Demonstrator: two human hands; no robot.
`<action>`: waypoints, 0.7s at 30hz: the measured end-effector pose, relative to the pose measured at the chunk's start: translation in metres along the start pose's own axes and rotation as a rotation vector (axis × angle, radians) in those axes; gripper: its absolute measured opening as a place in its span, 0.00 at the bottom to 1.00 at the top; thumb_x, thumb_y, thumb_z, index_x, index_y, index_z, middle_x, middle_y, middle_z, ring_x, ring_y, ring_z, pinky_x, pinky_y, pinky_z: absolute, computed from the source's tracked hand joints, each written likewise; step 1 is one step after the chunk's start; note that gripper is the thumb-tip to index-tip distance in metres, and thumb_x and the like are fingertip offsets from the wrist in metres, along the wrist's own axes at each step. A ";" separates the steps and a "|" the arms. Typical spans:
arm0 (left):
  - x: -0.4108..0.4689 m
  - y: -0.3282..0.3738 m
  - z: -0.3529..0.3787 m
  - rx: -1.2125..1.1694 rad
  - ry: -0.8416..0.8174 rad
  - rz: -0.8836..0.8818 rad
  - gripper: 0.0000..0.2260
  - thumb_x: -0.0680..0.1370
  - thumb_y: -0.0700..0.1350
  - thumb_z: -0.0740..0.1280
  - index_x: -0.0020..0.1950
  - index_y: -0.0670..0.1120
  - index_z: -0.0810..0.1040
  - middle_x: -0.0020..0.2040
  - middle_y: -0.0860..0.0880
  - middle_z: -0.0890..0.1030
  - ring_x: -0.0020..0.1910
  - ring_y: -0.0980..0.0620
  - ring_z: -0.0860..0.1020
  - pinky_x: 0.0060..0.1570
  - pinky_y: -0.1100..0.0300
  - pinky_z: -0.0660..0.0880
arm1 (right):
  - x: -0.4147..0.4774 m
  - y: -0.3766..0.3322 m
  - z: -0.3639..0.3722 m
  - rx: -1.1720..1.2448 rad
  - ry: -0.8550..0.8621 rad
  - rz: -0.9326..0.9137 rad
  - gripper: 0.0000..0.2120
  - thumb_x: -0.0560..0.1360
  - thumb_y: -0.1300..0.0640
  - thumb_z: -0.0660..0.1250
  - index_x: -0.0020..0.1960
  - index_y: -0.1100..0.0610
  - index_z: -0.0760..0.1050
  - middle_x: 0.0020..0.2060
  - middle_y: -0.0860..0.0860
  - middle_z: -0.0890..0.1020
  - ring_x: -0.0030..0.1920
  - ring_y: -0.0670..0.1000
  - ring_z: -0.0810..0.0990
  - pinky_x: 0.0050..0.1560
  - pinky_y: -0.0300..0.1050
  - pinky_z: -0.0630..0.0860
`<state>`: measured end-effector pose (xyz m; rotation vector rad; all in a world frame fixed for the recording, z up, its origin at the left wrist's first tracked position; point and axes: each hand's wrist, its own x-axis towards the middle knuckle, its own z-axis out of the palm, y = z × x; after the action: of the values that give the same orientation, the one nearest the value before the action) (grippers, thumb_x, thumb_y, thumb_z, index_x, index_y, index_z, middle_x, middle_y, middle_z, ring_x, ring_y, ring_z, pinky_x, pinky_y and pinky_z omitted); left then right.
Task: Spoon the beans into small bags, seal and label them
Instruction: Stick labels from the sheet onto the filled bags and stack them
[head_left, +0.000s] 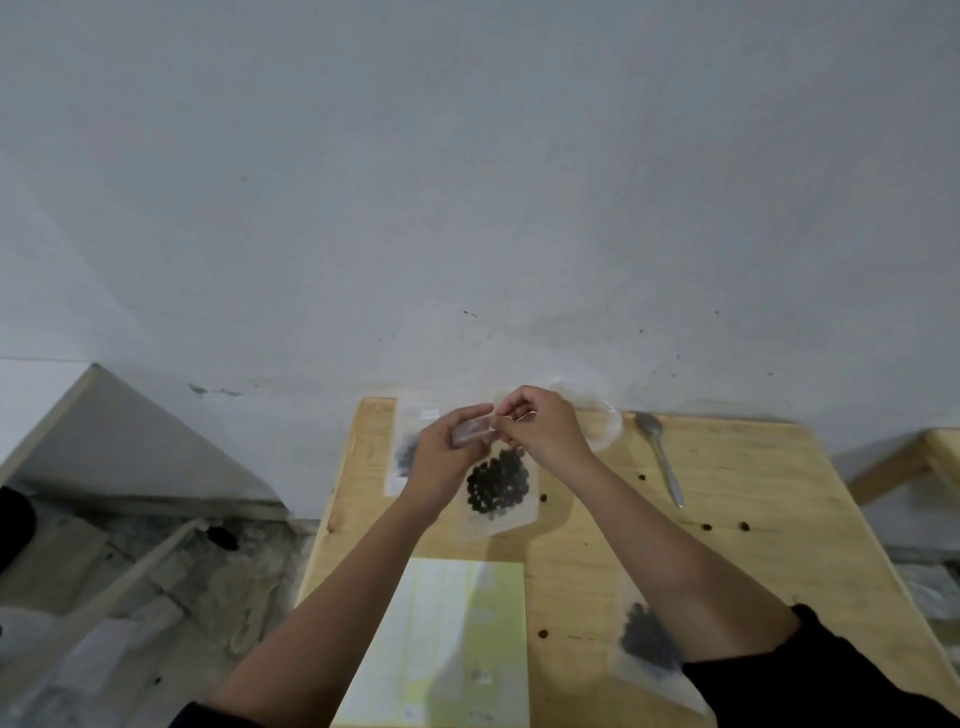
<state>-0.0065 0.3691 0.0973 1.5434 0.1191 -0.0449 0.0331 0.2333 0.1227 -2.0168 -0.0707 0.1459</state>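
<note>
A small clear bag (497, 488) holding dark beans hangs just above the wooden table (727, 519), near its far edge. My left hand (441, 457) pinches the left part of the bag's top strip. My right hand (540, 423) pinches the strip right beside it, fingers curled. Another bag with beans (402, 452) lies flat behind my left hand, a small white label on it. A third bag of beans (647, 644) lies near my right forearm. A metal spoon (662, 457) lies to the right.
A pale green and white label sheet (447, 639) lies at the table's near edge. Several loose beans (706, 527) are scattered on the wood. A crumpled clear plastic bag (602, 421) sits against the white wall. Rubble and planks cover the floor to the left.
</note>
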 end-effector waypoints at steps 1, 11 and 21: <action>0.001 0.001 0.000 0.000 -0.008 0.004 0.16 0.73 0.31 0.69 0.57 0.45 0.79 0.53 0.46 0.82 0.47 0.61 0.81 0.46 0.67 0.76 | 0.000 -0.001 0.001 -0.005 0.001 -0.003 0.08 0.71 0.62 0.72 0.37 0.53 0.75 0.32 0.48 0.79 0.33 0.47 0.79 0.33 0.33 0.75; 0.001 0.007 -0.007 -0.001 -0.013 0.013 0.18 0.72 0.27 0.66 0.60 0.40 0.77 0.52 0.44 0.82 0.44 0.64 0.81 0.42 0.72 0.74 | 0.000 -0.011 0.010 -0.026 0.033 0.002 0.07 0.69 0.63 0.73 0.37 0.54 0.76 0.32 0.49 0.78 0.33 0.48 0.78 0.32 0.30 0.75; -0.002 0.009 -0.018 -0.061 0.025 -0.028 0.16 0.72 0.31 0.68 0.54 0.48 0.81 0.50 0.48 0.83 0.53 0.48 0.80 0.55 0.53 0.77 | -0.002 -0.011 0.012 0.116 0.153 0.179 0.33 0.59 0.50 0.81 0.55 0.52 0.65 0.48 0.50 0.74 0.52 0.51 0.74 0.48 0.41 0.71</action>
<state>-0.0086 0.3871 0.1064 1.4817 0.1602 -0.0435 0.0300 0.2483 0.1277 -1.9098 0.2111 0.1055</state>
